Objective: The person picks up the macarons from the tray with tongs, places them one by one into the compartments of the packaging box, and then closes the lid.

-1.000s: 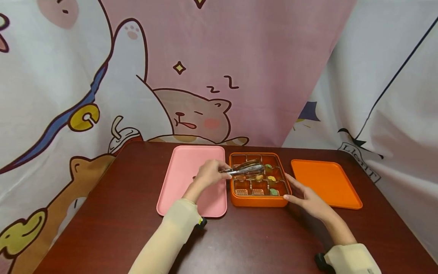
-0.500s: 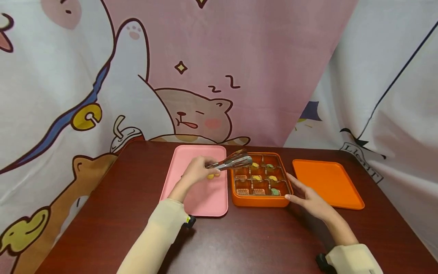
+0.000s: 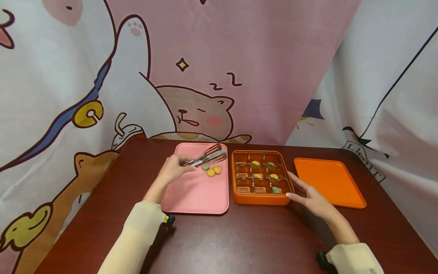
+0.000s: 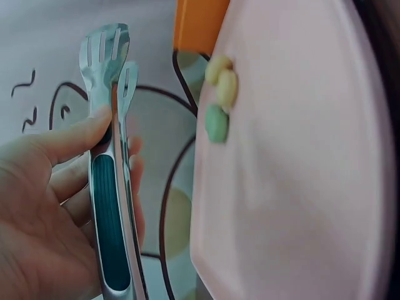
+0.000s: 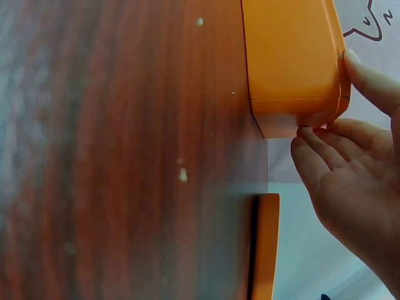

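Observation:
My left hand (image 3: 172, 167) grips metal serving tongs (image 3: 207, 155) by the handle above the pink tray (image 3: 195, 198). In the left wrist view the slotted tong heads (image 4: 103, 59) stand a little apart with nothing between them. One green piece (image 3: 205, 167) and two yellow pieces (image 3: 210, 172), small and rounded, lie on the tray. To its right stands an orange box (image 3: 261, 199) divided into compartments; several hold yellow or green pieces. My right hand (image 3: 309, 196) rests its thumb and fairly straight fingers against the box's front right corner. In the right wrist view the fingertips (image 5: 303, 134) touch its side.
An orange lid or flat tray (image 3: 328, 182) lies right of the box. Everything stands on a dark brown wooden table (image 3: 253, 239). A printed cartoon curtain (image 3: 273, 76) hangs behind the table and along its sides.
My left hand has moved left with the tongs, from above the box to above the pink tray. More yellow shows in the box's middle compartments now. My right hand stays at the box.

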A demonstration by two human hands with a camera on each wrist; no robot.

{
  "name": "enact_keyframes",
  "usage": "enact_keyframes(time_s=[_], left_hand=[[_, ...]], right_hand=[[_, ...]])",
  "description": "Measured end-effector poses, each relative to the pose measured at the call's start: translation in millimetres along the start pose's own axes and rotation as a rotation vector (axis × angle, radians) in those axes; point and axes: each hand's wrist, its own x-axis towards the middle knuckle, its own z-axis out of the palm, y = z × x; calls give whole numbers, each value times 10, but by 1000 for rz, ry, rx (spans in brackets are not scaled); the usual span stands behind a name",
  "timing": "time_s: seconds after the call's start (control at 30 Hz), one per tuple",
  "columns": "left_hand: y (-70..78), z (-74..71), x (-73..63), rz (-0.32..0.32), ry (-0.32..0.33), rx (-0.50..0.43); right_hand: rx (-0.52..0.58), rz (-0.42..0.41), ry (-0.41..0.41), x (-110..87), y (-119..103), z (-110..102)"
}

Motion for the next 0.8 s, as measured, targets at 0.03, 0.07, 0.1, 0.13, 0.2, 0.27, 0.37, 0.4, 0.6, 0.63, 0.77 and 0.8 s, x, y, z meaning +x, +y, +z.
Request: enact_keyframes(time_s=[0.03,0.07,0.1,0.13,0.2,0.27,0.37,0.4,0.6,0.63,0.77,0.8], left_hand=[[-41,-17,-13,-12,11,17],[-81,-29,-24,-25,20,31],[-121,-40,-34,-37,30,49],[-160,-47,-43,-50,36,63],[-235,-54,-52,-73,47,83],[-314,-61,-50,-88,52,91],[-419,-69,-50,-108,65,90],[-453,-67,-50,-109,64,92],[-570,-7,-50,-103,38,106],[-579,1,-48,-104,39,106],[-600,22,-35,-116,51,100],[-603,24,-32,-121,51,99]], right_hand=[[-2,0,-1,2,-2,1],[-4,2,-2,2,-4,1],[-7,3,-3,2,-7,2],[-3,6,-5,1,-10,2],[3,9,-6,-1,-16,0],[13,11,-4,-1,-17,-2],[28,16,-4,2,-18,0],[29,17,-5,3,-17,1],[31,20,-11,4,-15,-1],[23,20,-11,4,-15,-3],[-11,14,-8,2,-12,-9],[-14,14,-8,0,-13,-11]])
